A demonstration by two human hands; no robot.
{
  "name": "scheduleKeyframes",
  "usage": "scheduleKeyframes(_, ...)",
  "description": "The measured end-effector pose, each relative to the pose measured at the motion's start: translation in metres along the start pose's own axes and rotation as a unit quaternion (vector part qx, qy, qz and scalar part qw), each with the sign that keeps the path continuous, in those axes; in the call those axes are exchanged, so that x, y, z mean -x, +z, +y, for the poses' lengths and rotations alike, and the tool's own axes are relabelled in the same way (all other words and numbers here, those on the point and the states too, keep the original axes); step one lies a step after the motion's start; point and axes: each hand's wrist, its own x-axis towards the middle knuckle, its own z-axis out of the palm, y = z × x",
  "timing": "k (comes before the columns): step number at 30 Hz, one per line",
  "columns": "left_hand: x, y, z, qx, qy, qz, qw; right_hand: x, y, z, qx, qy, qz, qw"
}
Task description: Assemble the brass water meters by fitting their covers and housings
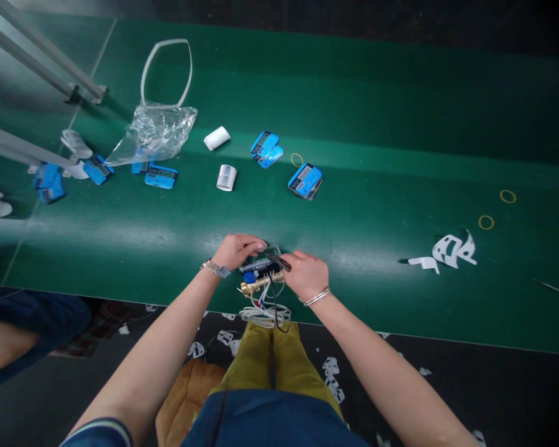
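Observation:
At the front edge of the green bench lies a meter with a brass pipe body (263,284), a blue round part (249,277) and a dark housing. A clear plastic cover (272,251) stands up at its far side. My left hand (235,250) is closed, thumb and fingers pressed together at the cover's left edge. My right hand (307,273) grips a slim dark tool (279,261) whose tip points into the meter; its exact kind is unclear. A coil of white cable (265,315) hangs from the meter over the bench edge, with a black wire beside it.
Blue meter faceplates (305,180) lie in several groups along the green bench (377,205). White label rolls (226,177) and a clear plastic bag (161,130) are left of centre. White cut-outs (451,250) and rubber bands (486,222) lie right. Another person's arm (4,347) shows at left.

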Motion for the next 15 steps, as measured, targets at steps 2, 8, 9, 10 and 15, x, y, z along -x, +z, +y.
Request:
scheduleKeyframes(2,0.004,-0.001,-0.002,0.045,-0.029,0.034,0.998,0.004,0.003,0.008,-0.031,0.026,0.018,0.999)
scheduleKeyframes(8,0.044,-0.002,0.000,0.102,-0.059,0.135,0.984,0.027,0.017,0.031,-0.228,0.084,0.089,0.966)
scheduleKeyframes(9,0.054,0.004,0.003,0.084,-0.066,0.144,0.984,0.031,0.019,0.031,-0.240,0.084,0.085,0.964)
scheduleKeyframes(10,0.064,0.011,0.005,0.042,-0.075,0.156,0.984,0.034,0.021,0.030,-0.248,0.080,0.081,0.962)
scheduleKeyframes(15,0.095,0.062,0.019,-0.290,-0.117,0.239,0.919,0.042,0.020,0.015,-0.232,0.045,0.081,0.968)
